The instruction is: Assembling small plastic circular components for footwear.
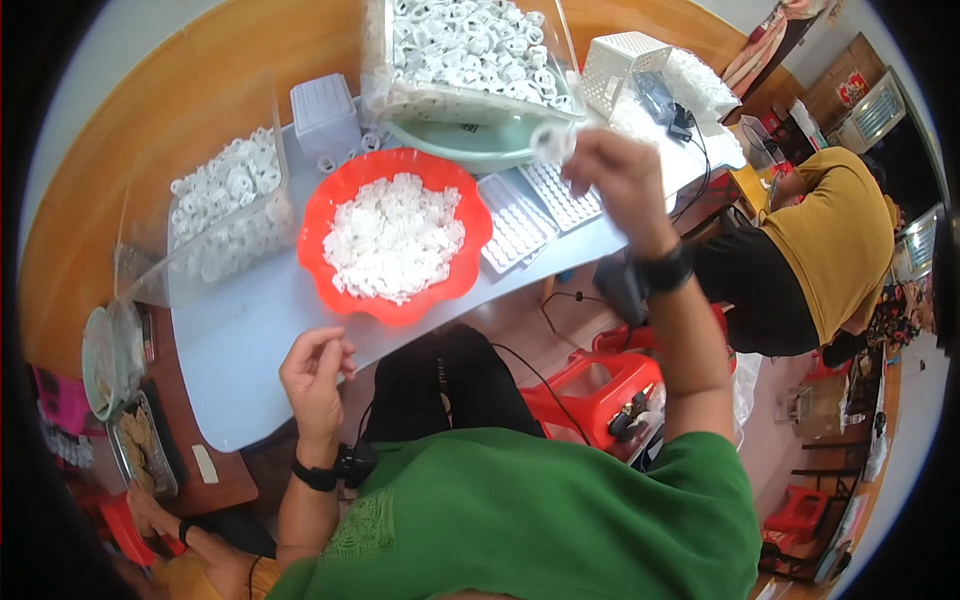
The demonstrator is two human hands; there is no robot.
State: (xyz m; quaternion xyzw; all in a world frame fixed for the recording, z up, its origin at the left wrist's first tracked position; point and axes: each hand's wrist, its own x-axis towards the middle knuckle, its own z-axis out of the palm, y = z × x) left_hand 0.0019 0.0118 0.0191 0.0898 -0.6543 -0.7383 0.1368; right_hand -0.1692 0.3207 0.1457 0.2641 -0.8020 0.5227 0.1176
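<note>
My right hand [622,182] is raised over the table's right part, slightly blurred. Its fingertips pinch a small white ring-shaped plastic part [553,143]. My left hand [314,384] is at the table's near edge with its fingers curled together; whether something small sits in them I cannot make out. Between the hands stands a red scalloped bowl [312,245] heaped with small white plastic pieces [395,235]. Just right of the bowl lie white trays with rows of round cavities [512,222]. Beyond them, a clear bin [470,100] full of white ring parts [470,45] rests above a pale green basin [450,140].
A second clear bin [150,255] with white rings stands at the left. Stacked white trays [325,112] and a perforated white basket [625,65] stand farther back. A red stool [575,395] is right of my legs. One person [830,250] sits at the right; another's hand [150,515] shows lower left.
</note>
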